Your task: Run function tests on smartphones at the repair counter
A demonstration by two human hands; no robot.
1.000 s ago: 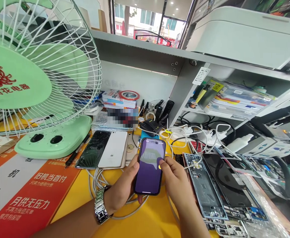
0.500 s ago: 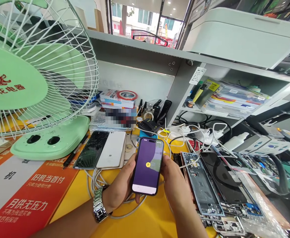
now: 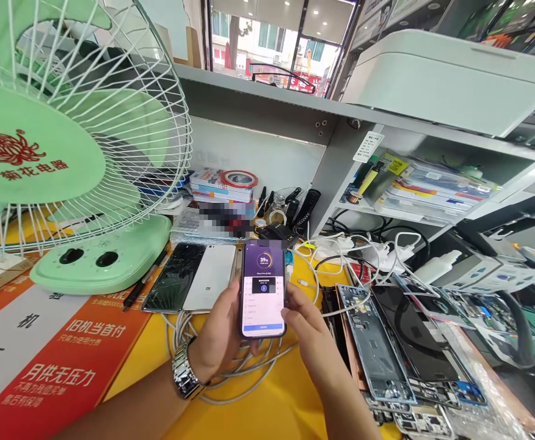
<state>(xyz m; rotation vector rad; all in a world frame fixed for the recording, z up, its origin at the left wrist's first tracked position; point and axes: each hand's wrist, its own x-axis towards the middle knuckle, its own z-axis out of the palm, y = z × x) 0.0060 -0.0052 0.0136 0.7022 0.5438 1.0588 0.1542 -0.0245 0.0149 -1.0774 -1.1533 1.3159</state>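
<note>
My left hand (image 3: 217,336) is wrapped round the left edge of a smartphone (image 3: 264,311) in a dark case, held upright over the yellow table. Its screen is lit, with a 39% dial on purple above a white list and a small dark pop-up. At the right edge, my right hand (image 3: 312,333) grips the phone too, its thumb by the lower right of the screen; some fingers are hidden behind. Behind my left hand lie a phone with cracked black glass (image 3: 171,278) and a white phone (image 3: 210,278). Loops of grey cable (image 3: 249,373) run beneath.
A green fan (image 3: 107,250) stands at the left on an orange printed mat (image 3: 75,354). To the right lie opened phone frames (image 3: 377,348) and loose parts. White chargers (image 3: 382,253) and cables crowd the back, below a shelf holding a white printer (image 3: 455,79).
The phone has moved slightly left and up in the picture. Its screen went from a purple loading page to the dial and list. My right thumb now shows at its edge.
</note>
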